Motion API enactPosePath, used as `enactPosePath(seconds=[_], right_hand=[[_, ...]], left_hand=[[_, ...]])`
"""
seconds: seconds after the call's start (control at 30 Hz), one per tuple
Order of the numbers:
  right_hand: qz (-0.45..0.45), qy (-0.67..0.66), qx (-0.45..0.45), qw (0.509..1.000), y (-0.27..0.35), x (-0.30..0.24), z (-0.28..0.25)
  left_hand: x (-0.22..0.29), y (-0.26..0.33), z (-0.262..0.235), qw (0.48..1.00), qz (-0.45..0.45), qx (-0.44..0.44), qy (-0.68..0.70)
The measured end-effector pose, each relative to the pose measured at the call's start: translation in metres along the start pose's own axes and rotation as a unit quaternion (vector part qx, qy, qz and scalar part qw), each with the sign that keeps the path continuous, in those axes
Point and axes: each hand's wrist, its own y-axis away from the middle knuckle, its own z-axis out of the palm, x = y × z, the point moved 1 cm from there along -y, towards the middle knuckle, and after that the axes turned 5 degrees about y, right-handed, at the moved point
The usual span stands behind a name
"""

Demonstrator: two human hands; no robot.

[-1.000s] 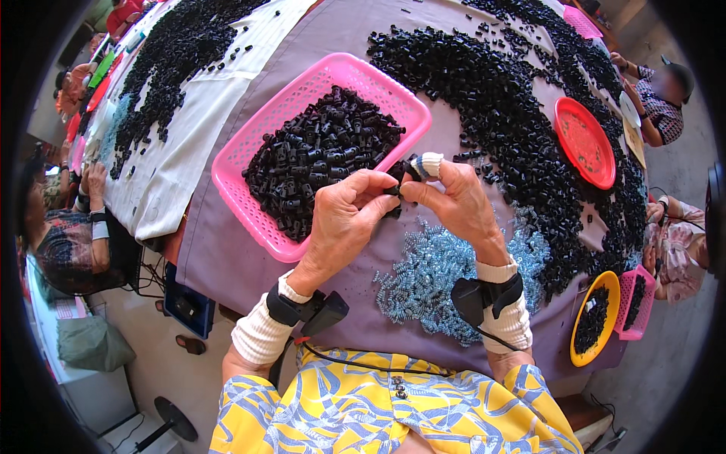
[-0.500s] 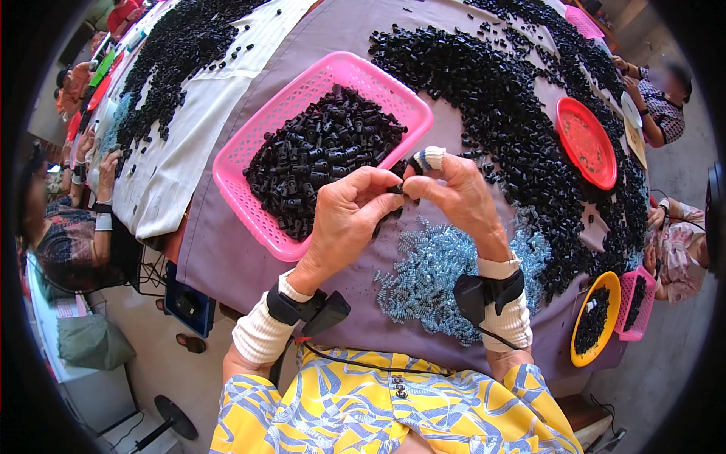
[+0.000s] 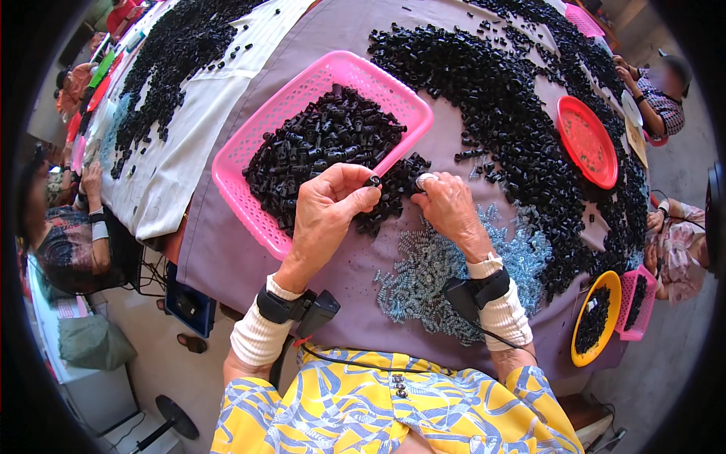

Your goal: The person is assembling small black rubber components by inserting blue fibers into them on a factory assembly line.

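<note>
My left hand (image 3: 330, 208) pinches a small black plastic piece (image 3: 372, 181), short and round with a hollow end, between thumb and forefinger. Just beneath that hand stands a pink basket (image 3: 412, 113) filled with black plastic pieces (image 3: 325, 136). My right hand (image 3: 451, 208), with white tape on a finger, is closed at a small heap of loose black pieces (image 3: 412, 166) beside the basket; anything between its fingertips is hidden. Below the right hand lies a pile of small bluish coil springs (image 3: 416, 280).
A broad spread of black pieces (image 3: 484, 91) covers the far right of the cloth. On it rests a red tray (image 3: 586, 140). A yellow tray (image 3: 612, 287) and a small pink basket (image 3: 643, 306) sit at the right edge. Several people work around the tables.
My hands, together before, have come apart. The left moved slightly left with the black piece in its fingers; the right dropped to the loose heap, which now shows between them.
</note>
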Motion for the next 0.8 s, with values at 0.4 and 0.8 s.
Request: enactPosePath(seconds=[0.4,0.8], right_hand=[[0.079,-0.403,0.040,0.911,0.012,-0.002,-0.039],[0.026,-0.404,0.102,0.908,0.014,-0.027,-0.053]], left_hand=[[-0.010,0.003,0.017,0.997,-0.046,-0.035,0.050],[-0.016,0.002,0.026,0.970,-0.087,-0.085,0.210]])
